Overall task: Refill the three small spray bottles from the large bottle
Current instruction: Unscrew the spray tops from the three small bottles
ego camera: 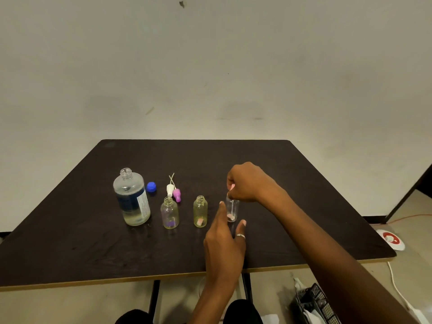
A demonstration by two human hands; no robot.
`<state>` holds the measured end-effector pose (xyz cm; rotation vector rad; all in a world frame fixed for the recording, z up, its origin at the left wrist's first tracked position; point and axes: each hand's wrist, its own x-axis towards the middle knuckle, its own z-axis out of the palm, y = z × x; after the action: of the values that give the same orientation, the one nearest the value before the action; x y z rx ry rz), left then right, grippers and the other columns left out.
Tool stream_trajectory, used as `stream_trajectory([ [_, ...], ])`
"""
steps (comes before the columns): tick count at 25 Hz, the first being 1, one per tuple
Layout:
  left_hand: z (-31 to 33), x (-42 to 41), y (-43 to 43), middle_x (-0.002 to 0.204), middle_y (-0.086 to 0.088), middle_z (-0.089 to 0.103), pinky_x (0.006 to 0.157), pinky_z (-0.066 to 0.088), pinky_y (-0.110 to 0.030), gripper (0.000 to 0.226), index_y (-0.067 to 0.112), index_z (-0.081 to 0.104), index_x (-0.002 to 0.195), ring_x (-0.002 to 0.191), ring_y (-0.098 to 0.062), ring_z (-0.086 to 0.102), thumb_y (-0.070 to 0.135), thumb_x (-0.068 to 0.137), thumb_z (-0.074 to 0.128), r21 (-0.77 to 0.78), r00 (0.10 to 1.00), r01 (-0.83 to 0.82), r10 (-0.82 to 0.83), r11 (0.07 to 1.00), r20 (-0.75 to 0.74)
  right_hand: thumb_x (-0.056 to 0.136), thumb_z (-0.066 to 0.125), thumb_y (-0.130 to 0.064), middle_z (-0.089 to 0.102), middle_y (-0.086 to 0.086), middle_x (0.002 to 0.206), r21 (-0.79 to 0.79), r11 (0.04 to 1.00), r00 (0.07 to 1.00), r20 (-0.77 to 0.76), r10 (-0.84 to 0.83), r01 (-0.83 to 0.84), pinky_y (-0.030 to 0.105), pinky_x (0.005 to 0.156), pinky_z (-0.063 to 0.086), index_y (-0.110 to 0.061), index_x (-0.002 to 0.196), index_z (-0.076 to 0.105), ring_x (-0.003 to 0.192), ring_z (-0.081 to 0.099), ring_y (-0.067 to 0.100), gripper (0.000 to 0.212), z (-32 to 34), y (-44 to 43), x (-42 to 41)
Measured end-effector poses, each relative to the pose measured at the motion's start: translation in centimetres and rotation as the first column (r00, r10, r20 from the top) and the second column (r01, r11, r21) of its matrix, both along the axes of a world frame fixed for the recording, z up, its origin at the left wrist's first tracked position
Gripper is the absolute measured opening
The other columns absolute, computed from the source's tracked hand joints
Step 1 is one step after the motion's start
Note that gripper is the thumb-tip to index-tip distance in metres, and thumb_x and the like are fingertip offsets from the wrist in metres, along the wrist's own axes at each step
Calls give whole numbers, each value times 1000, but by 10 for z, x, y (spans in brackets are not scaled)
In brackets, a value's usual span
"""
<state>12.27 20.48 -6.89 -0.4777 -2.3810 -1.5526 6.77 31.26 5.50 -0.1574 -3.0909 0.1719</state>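
Observation:
The large clear bottle point(132, 198) stands uncapped at the left of the dark table point(93, 242), partly filled; its blue cap point(151, 186) lies beside it. Two small bottles stand open: one with a purple tint point(170, 213), one yellowish point(200, 212). Their white spray head point(170, 189) and pink spray head point(177, 194) lie behind them. A third small clear bottle point(232, 210) stands to the right. My right hand point(247, 182) grips the spray top at its neck, hiding it. My left hand point(225, 242) is beside this bottle, index finger and thumb extended either side of it.
The table's front edge runs just below my left wrist. On the floor at the right lie a black mesh basket point(315, 305), a white cable point(397, 286) and a red-and-white round object point(391, 239). A wall rises behind the table.

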Motion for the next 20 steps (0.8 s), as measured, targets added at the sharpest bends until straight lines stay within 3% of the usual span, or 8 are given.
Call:
stream_trajectory([
  [3, -2, -12, 12, 134, -5, 61, 93, 29, 2, 70, 9, 45, 145, 121, -15, 58, 31, 85, 75, 67, 999, 16, -19, 998, 46, 81, 69, -20, 70, 5, 86, -19, 1000, 1000, 6, 8, -8, 30, 75, 58, -11, 88, 72, 76, 66, 17, 12, -1, 3, 3],
  [5, -1, -22, 19, 129, -1, 64, 97, 42, -10, 64, 15, 52, 139, 117, -12, 60, 31, 82, 77, 130, 994, 48, -60, 990, 89, 82, 69, -21, 70, 5, 87, -10, 1000, 1000, -2, 17, -17, 32, 76, 58, -11, 90, 72, 77, 66, 17, 14, -3, 5, 6],
  [7, -2, -29, 21, 113, 7, 70, 88, 54, -25, 48, 26, 58, 126, 103, -5, 65, 28, 82, 78, 174, 993, 65, -80, 983, 84, 83, 69, -22, 70, 6, 88, -8, 1000, 1000, -16, 18, -18, 32, 77, 58, -10, 92, 72, 77, 66, 18, 15, -7, 5, 7],
  [10, -4, -36, 22, 105, 10, 71, 82, 57, -26, 35, 33, 61, 114, 95, -1, 66, 24, 84, 76, 220, 995, 71, -85, 973, 57, 83, 69, -22, 70, 5, 87, -5, 1000, 999, -25, 22, -22, 32, 75, 58, -12, 92, 71, 75, 65, 17, 14, -8, 8, 6],
  [12, -8, -39, 22, 105, 8, 72, 82, 58, -28, 31, 25, 65, 114, 96, -3, 67, 22, 85, 75, 231, 994, 85, -100, 969, 54, 83, 69, -26, 70, 4, 84, -12, 1000, 1000, -25, 11, -11, 32, 73, 58, -13, 88, 71, 72, 65, 16, 14, -9, 10, 6],
  [16, -15, -43, 22, 94, 8, 71, 75, 57, -28, 22, 18, 68, 107, 86, -3, 67, 19, 86, 75, 207, 995, 101, -101, 973, -9, 84, 64, -47, 62, 2, 64, 39, 996, 995, -67, -76, 79, 33, 62, 57, -12, 76, 64, 59, 62, 16, 35, -15, 8, 7],
  [20, -14, -43, 19, 104, 7, 72, 80, 54, -17, 36, 20, 64, 121, 96, -2, 67, 16, 86, 74, 190, 993, 121, -119, 974, -24, 87, 63, -37, 57, 2, 59, 71, 996, 997, -59, -42, 46, 35, 61, 58, -13, 63, 53, 58, 61, 19, 35, -19, 4, 6],
])
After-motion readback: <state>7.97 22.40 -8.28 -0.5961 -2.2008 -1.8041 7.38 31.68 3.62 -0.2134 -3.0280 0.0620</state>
